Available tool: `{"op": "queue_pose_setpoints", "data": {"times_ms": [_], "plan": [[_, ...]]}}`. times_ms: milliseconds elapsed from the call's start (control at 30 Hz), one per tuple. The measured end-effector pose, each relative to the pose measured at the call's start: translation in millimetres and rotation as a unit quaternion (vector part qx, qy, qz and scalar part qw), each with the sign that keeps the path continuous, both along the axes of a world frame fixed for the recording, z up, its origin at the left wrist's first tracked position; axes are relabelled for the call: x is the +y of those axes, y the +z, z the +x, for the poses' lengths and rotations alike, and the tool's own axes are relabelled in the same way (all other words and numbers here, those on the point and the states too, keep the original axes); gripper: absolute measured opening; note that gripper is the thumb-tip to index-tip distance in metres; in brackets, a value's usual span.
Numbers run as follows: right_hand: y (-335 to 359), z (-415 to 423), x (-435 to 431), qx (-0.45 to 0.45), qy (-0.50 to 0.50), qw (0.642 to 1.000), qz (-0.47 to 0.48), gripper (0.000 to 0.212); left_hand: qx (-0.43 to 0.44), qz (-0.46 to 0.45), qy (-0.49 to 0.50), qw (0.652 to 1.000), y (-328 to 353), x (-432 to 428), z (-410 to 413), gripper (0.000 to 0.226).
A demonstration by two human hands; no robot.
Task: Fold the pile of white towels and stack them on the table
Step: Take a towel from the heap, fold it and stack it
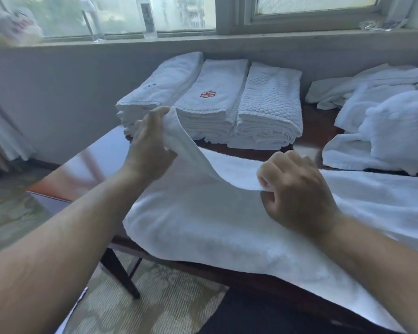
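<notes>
Now, step: folding one white towel spread on the tabletop.
Left hand: grips its lifted far corner.
Right hand: pinches its edge.
Next: carry the held edge over evenly, then add it to the folded stacks.

3 folded stacks behind, loose pile right; bare table corner left.

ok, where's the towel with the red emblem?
Head view, far centre of the table: the folded white towel with the red emblem tops the middle of three stacks, beyond the left hand.
</notes>
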State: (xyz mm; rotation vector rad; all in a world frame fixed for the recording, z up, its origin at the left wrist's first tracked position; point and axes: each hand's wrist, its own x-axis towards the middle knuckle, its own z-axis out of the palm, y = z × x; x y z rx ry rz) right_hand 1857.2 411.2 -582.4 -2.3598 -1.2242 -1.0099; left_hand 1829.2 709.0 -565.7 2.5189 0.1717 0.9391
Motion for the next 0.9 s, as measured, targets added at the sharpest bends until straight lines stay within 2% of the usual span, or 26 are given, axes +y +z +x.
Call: {"op": "queue_pose_setpoints", "data": {"times_ms": [67, 133, 200, 267, 400, 500, 600, 667, 767, 833, 900], "plan": [[-3.2, -7.6, 9.0, 0.090, -0.023, 0.995, 0.023, 0.023, -0.025, -0.007, 0.120, 0.992, 1.3, -0.4, 0.6, 0.061], [-9.9, -10.0, 13.8, 0.184, -0.068, 0.981, 0.008, 0.022, 0.012, -0.037, 0.207, 0.978, -3.0, 3.6, -1.2, 0.044], [-17.7, -8.5, 13.0, 0.227, -0.077, 0.971, -0.019, 0.013, 0.060, -0.094, 0.216, 0.970, -13.3, 10.3, -5.4, 0.034], [-20.1, -6.4, 11.7, 0.250, -0.074, 0.965, -0.015, 0.011, 0.074, -0.140, 0.211, 0.965, -25.5, 16.6, -11.7, 0.036], [-18.5, 3.5, 25.6, 0.285, -0.146, 0.946, -0.055, 0.025, 0.053, -0.116, 0.214, 0.968, -39.3, 15.0, -12.8, 0.016], [-17.2, 0.9, 46.0, 0.263, -0.122, 0.956, -0.034, 0.020, 0.016, -0.145, 0.180, 0.973, -34.5, 3.8, -1.8, 0.032], [-21.7, -2.4, 51.5, 0.232, -0.096, 0.968, -0.019, 0.013, 0.050, -0.213, 0.166, 0.962, -22.2, -3.8, 12.8, 0.058], [-22.5, 0.1, 47.8, 0.224, -0.089, 0.970, -0.002, 0.013, 0.070, -0.339, 0.087, 0.934, -12.3, -1.2, 19.5, 0.054], [-22.2, 2.1, 43.8, 0.212, -0.078, 0.974, 0.013, 0.019, 0.107, -0.514, -0.061, 0.849, 1.1, 12.9, 18.0, 0.035], [-22.0, 1.0, 43.8, 0.211, -0.068, 0.975, 0.014, 0.016, 0.124, -0.560, -0.124, 0.810, 7.4, 26.6, 12.8, 0.032], [-21.5, -0.4, 44.0, 0.208, -0.060, 0.976, 0.014, 0.007, 0.167, -0.584, -0.130, 0.784, 12.5, 42.2, 7.7, 0.039]]}}
